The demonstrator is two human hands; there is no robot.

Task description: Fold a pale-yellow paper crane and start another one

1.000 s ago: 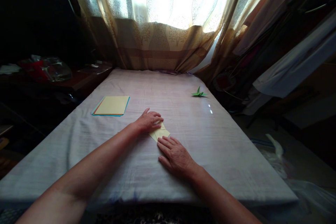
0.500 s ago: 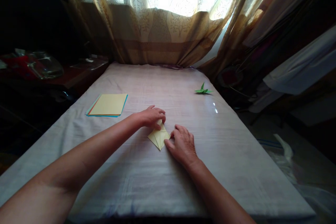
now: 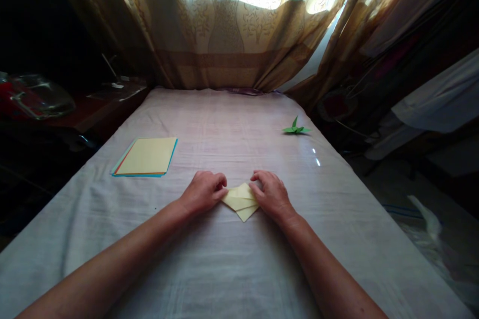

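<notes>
A folded piece of pale yellow origami paper (image 3: 241, 199) lies near the middle of the cloth, its lower point toward me and several creased layers showing. My left hand (image 3: 205, 190) pinches its left corner between thumb and curled fingers. On the opposite side, my right hand (image 3: 272, 194) grips the right corner, thumb on top and fingers bent; the paper's right tip is hidden under it.
A stack of square coloured paper (image 3: 146, 156), pale yellow on top, lies to the left. Toward the back right sits a green folded paper bird (image 3: 296, 127). A pale cloth (image 3: 209, 124) covers the surface, which ends at a curtain (image 3: 232, 60).
My left hand has come down from the paper's top to its left corner. The diamond shape now looks wider, with a flap folded across it. The view has shifted slightly.
</notes>
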